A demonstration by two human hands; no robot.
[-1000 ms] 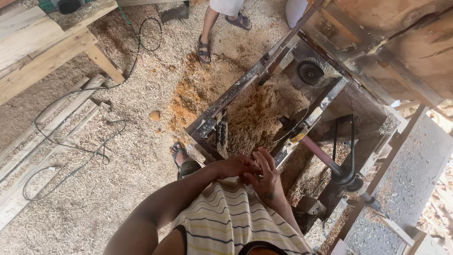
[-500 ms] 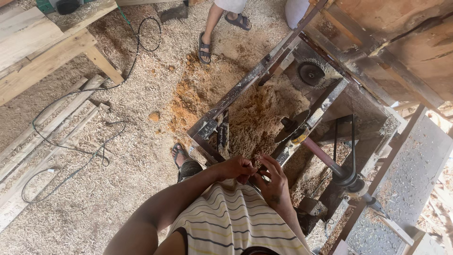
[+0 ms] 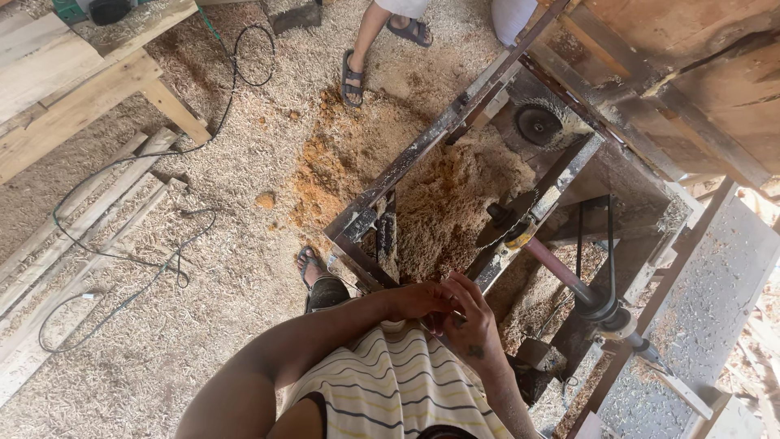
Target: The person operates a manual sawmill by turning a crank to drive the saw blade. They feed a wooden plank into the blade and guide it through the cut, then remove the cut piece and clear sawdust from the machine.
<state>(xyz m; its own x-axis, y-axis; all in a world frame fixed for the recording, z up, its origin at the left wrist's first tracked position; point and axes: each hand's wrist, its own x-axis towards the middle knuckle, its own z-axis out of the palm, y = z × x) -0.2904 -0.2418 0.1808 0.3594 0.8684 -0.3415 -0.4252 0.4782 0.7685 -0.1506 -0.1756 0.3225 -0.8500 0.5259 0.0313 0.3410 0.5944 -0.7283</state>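
Observation:
My left hand [image 3: 416, 301] and my right hand [image 3: 471, 332] meet in front of my striped shirt [image 3: 390, 390], fingers touching. The left hand's fingers curl against the right hand's spread fingers. Something small and dark shows between them, but I cannot tell what it is or whether either hand holds it. Just beyond the hands stands a rough saw bench frame [image 3: 422, 146] with a circular saw blade [image 3: 539, 123], a red shaft [image 3: 556, 268] and a drive belt [image 3: 597, 244]. A sawdust heap [image 3: 451, 195] lies under the frame.
Another person's sandalled feet [image 3: 352, 77] stand at the frame's far end. My own sandalled foot [image 3: 313, 272] is by the near corner. A black cable [image 3: 162, 268] winds over the shavings-covered floor. A wooden bench [image 3: 89, 89] and planks [image 3: 57, 244] lie to the left.
My hands stay together at my belly, and the right hand's fingers have shifted slightly over the left. The view has tilted a little. The other person's feet have not moved.

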